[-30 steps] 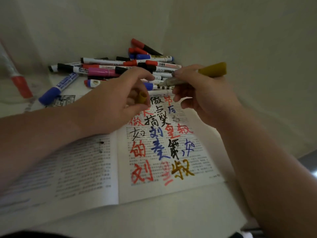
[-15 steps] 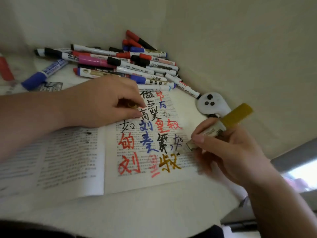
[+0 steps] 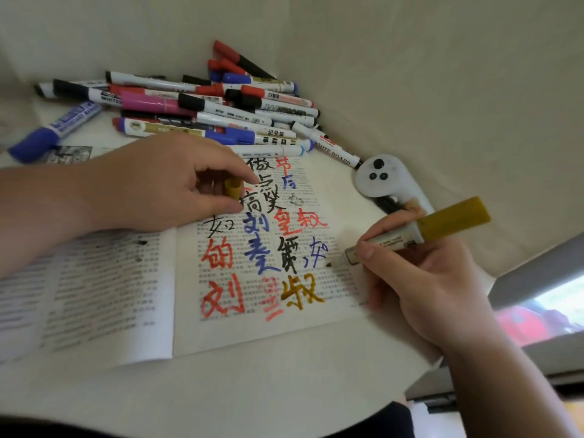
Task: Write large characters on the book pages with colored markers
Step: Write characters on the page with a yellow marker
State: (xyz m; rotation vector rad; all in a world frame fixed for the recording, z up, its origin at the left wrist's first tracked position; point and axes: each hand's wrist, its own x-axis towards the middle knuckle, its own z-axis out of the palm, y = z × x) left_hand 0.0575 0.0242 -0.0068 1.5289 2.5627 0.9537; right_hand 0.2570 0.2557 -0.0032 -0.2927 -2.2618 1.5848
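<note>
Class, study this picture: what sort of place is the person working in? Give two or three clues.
Probably a home study corner: a white table pushed against plain walls, with an open book, a pile of markers and a white game-style controller lying on it.

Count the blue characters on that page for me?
4 blue characters: one near the top, one mid-page, one just below it, one by the marker tip. The left hand, holding the cap, may hide more.
</note>
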